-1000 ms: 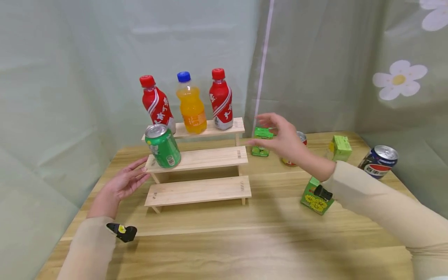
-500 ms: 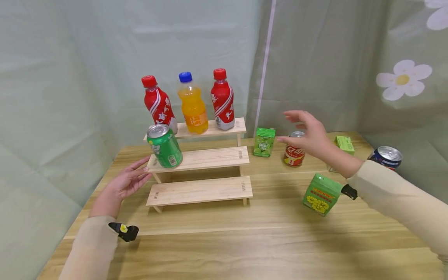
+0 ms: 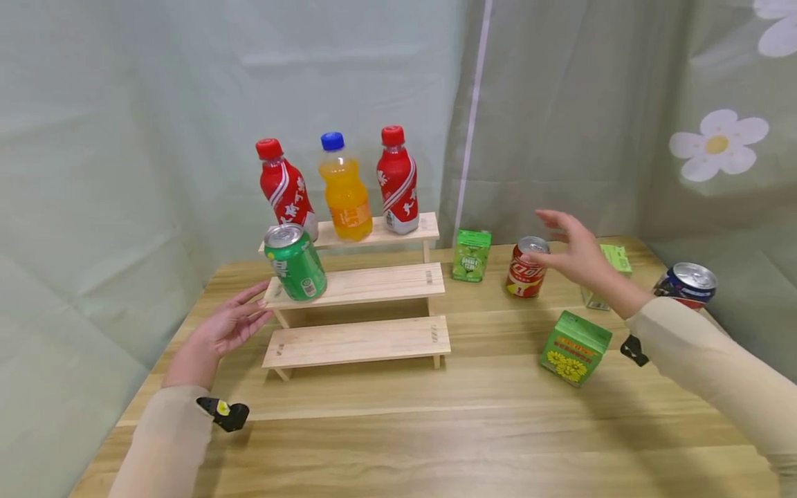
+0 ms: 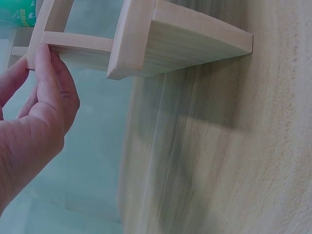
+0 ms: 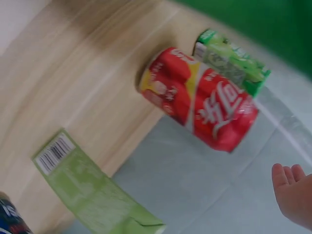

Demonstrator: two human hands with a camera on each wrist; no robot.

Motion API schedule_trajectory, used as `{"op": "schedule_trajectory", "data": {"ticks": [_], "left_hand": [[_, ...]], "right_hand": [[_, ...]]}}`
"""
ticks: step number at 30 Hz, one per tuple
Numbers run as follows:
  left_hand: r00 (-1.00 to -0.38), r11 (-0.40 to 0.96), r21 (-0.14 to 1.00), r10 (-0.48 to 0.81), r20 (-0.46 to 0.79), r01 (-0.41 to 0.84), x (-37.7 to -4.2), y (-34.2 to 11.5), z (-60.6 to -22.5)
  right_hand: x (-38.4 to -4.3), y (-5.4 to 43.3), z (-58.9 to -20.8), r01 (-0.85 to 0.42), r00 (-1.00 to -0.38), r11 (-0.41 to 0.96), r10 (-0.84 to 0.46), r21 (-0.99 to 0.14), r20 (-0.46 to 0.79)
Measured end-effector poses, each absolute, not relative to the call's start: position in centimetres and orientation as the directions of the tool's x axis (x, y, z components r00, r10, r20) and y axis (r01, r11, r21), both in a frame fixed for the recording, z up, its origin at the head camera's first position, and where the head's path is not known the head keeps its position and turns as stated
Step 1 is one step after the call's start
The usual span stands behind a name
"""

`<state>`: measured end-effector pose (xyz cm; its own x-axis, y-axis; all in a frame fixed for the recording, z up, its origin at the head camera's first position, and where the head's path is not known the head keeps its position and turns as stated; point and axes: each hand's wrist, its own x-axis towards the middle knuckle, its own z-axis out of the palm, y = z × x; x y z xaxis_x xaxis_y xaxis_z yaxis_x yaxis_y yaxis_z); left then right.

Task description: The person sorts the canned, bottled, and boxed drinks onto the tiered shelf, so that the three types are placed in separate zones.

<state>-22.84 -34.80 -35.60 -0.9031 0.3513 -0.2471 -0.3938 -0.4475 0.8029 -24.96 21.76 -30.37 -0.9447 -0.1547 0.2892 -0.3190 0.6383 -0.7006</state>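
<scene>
A three-tier wooden display rack [image 3: 358, 342] stands on the table. My left hand [image 3: 232, 322] pinches the left end of its middle tier, as the fingers [image 4: 48, 80] show in the left wrist view. Just above, a green soda can [image 3: 296, 266] stands on that tier. My right hand [image 3: 582, 257] is at the back right with fingers spread and nothing in them. Its thumb overlaps the red cola can [image 3: 523, 277] in the head view. In the right wrist view the hand [image 5: 296, 197] shows apart from that can [image 5: 197, 97].
Two red bottles [image 3: 288, 194] [image 3: 398, 187] flank an orange soda bottle [image 3: 346, 200] on the top tier. Green drink cartons [image 3: 471, 257] [image 3: 574, 349] [image 3: 616, 259] stand around the red can. A dark blue cola can [image 3: 685, 285] stands at the far right.
My right hand has moved right, away from the rack's right end and past the small green carton, to the red cola can. The left hand has stayed at the rack.
</scene>
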Motion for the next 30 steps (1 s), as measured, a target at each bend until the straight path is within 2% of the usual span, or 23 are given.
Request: {"op": "schedule_trajectory", "data": {"ticks": [13, 30], "left_hand": [[-0.903, -0.441, 0.804, 0.343, -0.259, -0.398, -22.8, -34.7, -35.6], [-0.907, -0.43, 0.808, 0.305, -0.29, -0.403, -22.8, -34.7, -35.6]], "right_hand": [[-26.5, 23.3, -34.0, -0.325, -0.943, 0.606, -0.145, -0.726, 0.3], [-28.1, 24.4, -36.6, -0.252, -0.968, 0.553, -0.156, -0.794, 0.198]]}}
